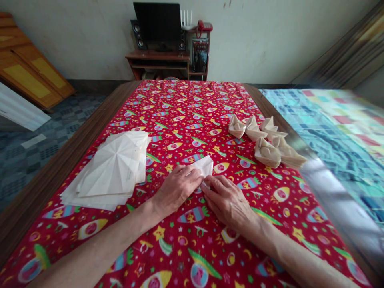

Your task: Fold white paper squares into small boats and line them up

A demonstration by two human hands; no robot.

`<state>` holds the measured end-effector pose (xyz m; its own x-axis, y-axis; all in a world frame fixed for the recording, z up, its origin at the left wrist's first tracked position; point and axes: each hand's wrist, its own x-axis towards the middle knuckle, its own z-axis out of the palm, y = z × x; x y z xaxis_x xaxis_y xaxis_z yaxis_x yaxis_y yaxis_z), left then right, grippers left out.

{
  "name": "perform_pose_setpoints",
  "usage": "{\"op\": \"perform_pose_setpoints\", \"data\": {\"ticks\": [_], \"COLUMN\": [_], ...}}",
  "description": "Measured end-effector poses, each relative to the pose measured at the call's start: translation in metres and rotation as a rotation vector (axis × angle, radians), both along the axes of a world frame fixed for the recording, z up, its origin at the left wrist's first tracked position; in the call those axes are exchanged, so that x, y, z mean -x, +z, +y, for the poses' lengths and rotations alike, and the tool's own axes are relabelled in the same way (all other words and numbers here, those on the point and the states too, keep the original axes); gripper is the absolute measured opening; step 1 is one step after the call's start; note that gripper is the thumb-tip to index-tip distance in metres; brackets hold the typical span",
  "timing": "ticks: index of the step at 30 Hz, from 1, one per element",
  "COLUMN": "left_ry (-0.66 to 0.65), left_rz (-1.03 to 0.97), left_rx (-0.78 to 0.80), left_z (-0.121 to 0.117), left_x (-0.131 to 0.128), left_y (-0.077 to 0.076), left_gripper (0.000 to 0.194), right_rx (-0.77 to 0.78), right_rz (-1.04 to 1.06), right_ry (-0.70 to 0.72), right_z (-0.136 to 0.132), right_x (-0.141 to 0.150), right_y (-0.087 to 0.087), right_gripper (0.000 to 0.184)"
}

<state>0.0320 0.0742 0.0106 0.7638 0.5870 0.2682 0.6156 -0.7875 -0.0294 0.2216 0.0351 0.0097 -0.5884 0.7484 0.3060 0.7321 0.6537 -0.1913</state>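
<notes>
A small piece of folded white paper [206, 165] lies on the red patterned cloth in front of me. From the left, my left hand [180, 185] presses on it with bent fingers and covers part of it. My right hand [225, 196] has its fingers together at the paper's near right edge; what its fingertips pinch is partly hidden. Left of my hands rests a stack of creased paper sheets [115, 164], the top one marked with folds spreading from its middle. Several folded paper shapes with pointed tips [267, 152] stand in a group to the right.
The red cloth [180, 132] covers a long table with brown wooden edges [99, 116]. Beyond its far end stands a desk [159, 58] with a monitor [157, 24]. A bed with a checked cover [327, 120] adjoins the right side. A wooden cabinet [30, 64] is at far left.
</notes>
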Motion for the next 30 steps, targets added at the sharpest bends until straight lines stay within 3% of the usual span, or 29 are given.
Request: {"op": "perform_pose_setpoints", "data": {"ticks": [3,8,13,21,30], "left_ry": [-0.065,-0.024,-0.001,0.01,0.0], "left_rz": [0.068,0.108,0.131,0.078,0.035], "left_rx": [0.058,0.119,0.162,0.166,0.162], "left_z": [-0.002,-0.007,-0.009,-0.011,-0.023], "left_x": [0.001,0.002,0.002,0.005,0.022], "left_y": [0.003,0.006,0.009,0.005,-0.004], "left_gripper": [0.022,0.033,0.036,0.039,0.047], "right_rx": [-0.002,0.017,0.055,-0.001,-0.034], "right_rz": [-0.001,0.02,0.05,-0.141,-0.191], "right_ry": [0.024,0.118,0.091,0.106,0.096], "right_z": [0.0,-0.009,-0.02,-0.017,-0.021], "right_x": [-0.003,-0.022,-0.035,-0.016,-0.016], "right_y": [0.0,-0.006,-0.009,0.001,0.004], "right_gripper": [0.024,0.032,0.039,0.041,0.038]}}
